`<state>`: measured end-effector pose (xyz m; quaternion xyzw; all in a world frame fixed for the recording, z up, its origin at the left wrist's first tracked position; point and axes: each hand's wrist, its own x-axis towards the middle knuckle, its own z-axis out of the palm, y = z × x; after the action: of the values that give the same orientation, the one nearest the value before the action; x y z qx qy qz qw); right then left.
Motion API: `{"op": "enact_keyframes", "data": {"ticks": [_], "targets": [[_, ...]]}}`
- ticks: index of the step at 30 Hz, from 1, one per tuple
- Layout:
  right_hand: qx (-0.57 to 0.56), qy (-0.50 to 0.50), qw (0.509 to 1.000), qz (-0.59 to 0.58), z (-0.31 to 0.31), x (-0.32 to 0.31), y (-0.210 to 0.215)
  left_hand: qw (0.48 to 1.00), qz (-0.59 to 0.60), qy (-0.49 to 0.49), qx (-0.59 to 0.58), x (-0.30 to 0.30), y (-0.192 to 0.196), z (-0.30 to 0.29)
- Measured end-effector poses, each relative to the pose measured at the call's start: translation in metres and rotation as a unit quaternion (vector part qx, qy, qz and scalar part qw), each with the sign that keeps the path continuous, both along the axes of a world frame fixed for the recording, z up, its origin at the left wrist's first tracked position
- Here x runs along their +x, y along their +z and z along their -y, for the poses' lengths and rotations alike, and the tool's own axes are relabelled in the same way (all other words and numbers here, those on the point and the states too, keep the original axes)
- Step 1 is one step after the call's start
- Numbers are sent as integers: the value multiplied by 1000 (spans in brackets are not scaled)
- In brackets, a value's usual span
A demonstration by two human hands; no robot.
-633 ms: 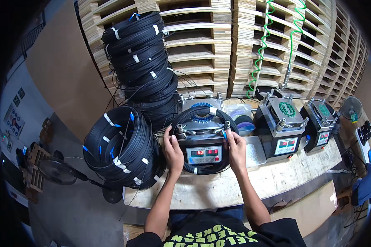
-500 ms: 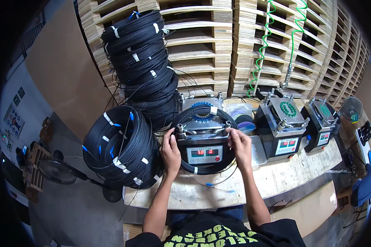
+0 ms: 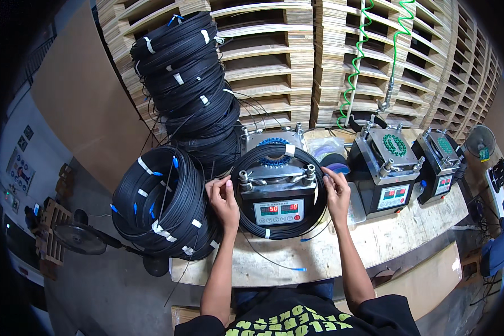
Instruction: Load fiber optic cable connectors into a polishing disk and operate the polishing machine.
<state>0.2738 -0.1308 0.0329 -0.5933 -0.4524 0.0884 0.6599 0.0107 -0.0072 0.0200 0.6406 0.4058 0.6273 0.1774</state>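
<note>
"Head view, taking the black coil (image 3: 288,232) as the clock: what's nearest?"

"One blue-tipped cable end (image 3: 300,269), toward six on the worktable (image 3: 213,274). It lies nearer the person than either loose tip did half a second ago."

"And the hands?"

"Left hand (image 3: 223,201) at nine, thumb and fingertips close together by the rim. Right hand (image 3: 338,197) at three, fingers curled at the rim. I can't tell whether either is clamped on it. Both have spread outward, the right one away from the front post (image 3: 309,176)."

"The coil itself?"

"Ringed about the front of the middle machine (image 3: 277,196), lit panel (image 3: 278,211) showing through, as before."

"Beyond?"

"Wide coil stack (image 3: 199,196) at nine, second machine (image 3: 382,178) at three, tall coil pile (image 3: 190,103) toward eleven, wooden pallets (image 3: 299,73) at twelve."
</note>
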Motion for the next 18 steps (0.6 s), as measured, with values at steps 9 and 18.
{"op": "enact_keyframes", "data": {"ticks": [9,18], "targets": [[16,6,1000,2,4,-8,-28,994,-54,-81,44,-8,-22,9],[-41,24,995,-82,5,-11,-31,997,-38,-62,-3,0,-25,15]]}}
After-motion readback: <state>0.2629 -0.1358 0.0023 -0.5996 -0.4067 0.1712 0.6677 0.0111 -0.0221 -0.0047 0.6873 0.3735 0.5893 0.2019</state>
